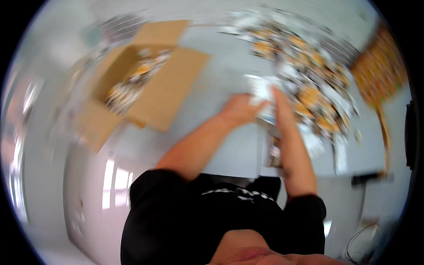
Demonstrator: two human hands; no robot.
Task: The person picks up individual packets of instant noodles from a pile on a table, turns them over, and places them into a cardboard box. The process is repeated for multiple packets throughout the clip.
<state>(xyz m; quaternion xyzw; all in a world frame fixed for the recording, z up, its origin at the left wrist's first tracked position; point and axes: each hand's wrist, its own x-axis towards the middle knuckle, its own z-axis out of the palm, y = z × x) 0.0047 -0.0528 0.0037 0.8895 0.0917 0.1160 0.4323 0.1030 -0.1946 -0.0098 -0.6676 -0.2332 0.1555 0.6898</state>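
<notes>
Between my two hands, over the middle of the table, is a white packet (258,86), blurred by motion. My left hand (242,108) grips its lower left side, fingers closed around it. Along its right side my right hand (281,99) is pressed, with the fingers closed on it; the exact grip is smeared. Just right of my hands spreads a heap of flat packets (309,95), white-silver and orange-brown. To the left stands an open cardboard box (165,95) with similar packets (132,84) inside.
The box flaps stick out towards me and to the right over the grey table (216,48). An orange-patterned bundle (380,66) is at the far right. A small dark packet (274,152) lies near the front edge. Cables (360,238) are at the lower right.
</notes>
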